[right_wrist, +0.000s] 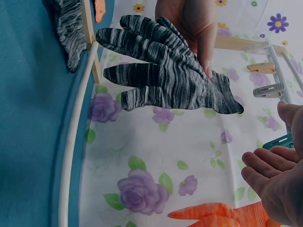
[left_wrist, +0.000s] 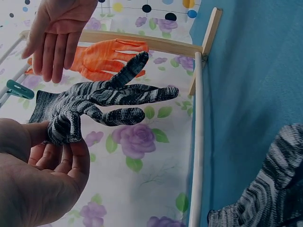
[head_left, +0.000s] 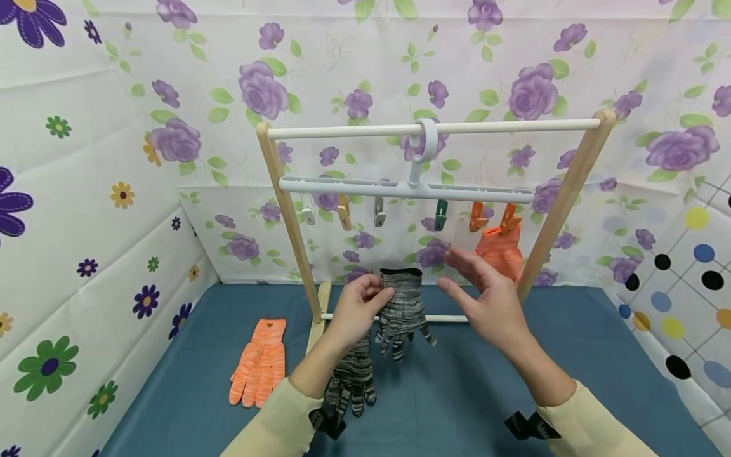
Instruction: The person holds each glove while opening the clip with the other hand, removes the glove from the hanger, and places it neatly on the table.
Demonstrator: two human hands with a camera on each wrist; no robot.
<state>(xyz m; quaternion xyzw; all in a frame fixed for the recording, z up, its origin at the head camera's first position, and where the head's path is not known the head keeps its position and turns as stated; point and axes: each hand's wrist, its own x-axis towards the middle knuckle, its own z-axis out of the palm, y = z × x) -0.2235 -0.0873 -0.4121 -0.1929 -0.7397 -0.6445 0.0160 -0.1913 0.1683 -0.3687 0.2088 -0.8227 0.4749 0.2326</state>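
Note:
My left hand [head_left: 358, 306] pinches a black-and-grey striped knit glove [head_left: 401, 304] near its cuff, fingers of the glove hanging down. To the right of that glove, my right hand [head_left: 488, 298] is held up with fingers extended and nothing in it; the left wrist view also shows its straight fingers [left_wrist: 59, 52]. Above both hands a white hanger [head_left: 411, 189] carries several clips, among them a green clip [head_left: 441, 215] and a grey clip [head_left: 379, 211]. An orange glove [head_left: 501, 251] hangs from the orange clips [head_left: 508, 219] at the hanger's right end.
The hanger hooks over the top bar of a wooden-legged rack [head_left: 354, 132]. A second striped glove [head_left: 353, 374] lies on the blue cloth [head_left: 457, 406], partly behind my left forearm. Another orange glove [head_left: 259, 363] lies to its left. Flowered sheets [head_left: 354, 57] enclose the back and sides.

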